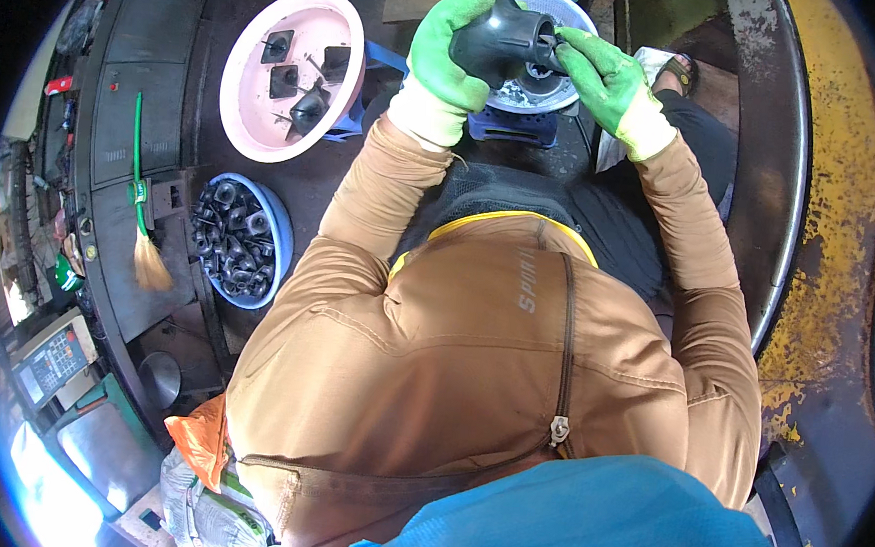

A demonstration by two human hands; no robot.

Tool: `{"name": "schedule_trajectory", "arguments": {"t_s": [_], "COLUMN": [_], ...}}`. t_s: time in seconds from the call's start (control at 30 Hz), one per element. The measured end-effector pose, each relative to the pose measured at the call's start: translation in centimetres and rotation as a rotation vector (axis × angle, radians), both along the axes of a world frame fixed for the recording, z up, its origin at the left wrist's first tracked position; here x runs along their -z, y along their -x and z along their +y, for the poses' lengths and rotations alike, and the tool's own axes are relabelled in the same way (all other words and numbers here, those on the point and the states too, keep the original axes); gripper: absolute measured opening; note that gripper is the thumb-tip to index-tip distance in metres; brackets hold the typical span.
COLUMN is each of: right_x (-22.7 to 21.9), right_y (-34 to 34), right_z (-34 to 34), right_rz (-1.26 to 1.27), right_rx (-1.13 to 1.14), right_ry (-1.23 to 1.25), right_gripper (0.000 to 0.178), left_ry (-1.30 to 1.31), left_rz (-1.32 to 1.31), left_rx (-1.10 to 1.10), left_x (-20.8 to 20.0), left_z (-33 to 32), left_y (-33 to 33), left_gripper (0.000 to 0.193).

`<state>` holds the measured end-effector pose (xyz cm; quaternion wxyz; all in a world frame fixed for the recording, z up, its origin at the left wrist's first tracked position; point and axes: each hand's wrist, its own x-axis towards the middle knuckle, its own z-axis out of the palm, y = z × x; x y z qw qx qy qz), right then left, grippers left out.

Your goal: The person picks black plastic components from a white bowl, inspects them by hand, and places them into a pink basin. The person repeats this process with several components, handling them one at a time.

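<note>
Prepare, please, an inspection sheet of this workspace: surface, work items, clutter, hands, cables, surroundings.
Surface: pale basin, blue plastic stool beneath.
Work items: black tube-necked part; loose black pieces in pink basin, many in blue basin.
Clutter: orange bag, sack.
Hands: gloved left hand grips tube-necked part; gloved right hand touches its open end.
Cables: nothing seen clearly.
Surroundings: grey metal cabinet, broom, keypad panel leftward; rusty yellow metal rightward.

Black part: much of left side hidden under left hand, whose fingertips far edge cuts. Right hand at part's opening: fingertips partly hidden, we cannot tell whether they pinch anything. White basin: half-hidden behind part. Black pieces in blue basin: lower ones buried. Keypad, left: markings too small for us to read. Blue cloth: cut by near edge.
</note>
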<state>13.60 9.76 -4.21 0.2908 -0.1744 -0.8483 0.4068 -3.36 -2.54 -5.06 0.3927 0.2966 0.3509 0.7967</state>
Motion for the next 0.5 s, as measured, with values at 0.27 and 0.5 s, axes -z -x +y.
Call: {"name": "schedule_trajectory", "arguments": {"t_s": [0.27, 0.5], "right_x": [-0.4, -3.4], "right_y": [0.4, -0.1], "right_z": [-1.2, -3.6], "right_rz": [0.095, 0.061], "right_rx": [-0.048, -0.052], "right_ry": [0.061, 0.936], "right_gripper": [0.032, 0.032], "left_ry": [-0.003, -0.136], "left_rz": [-0.212, 0.093], "left_rx": [0.155, 0.14], "left_x": [-3.5, -6.1], "left_z": [1.1, 1.5], "left_y": [-0.8, -1.8], "left_gripper": [0.062, 0.071]}}
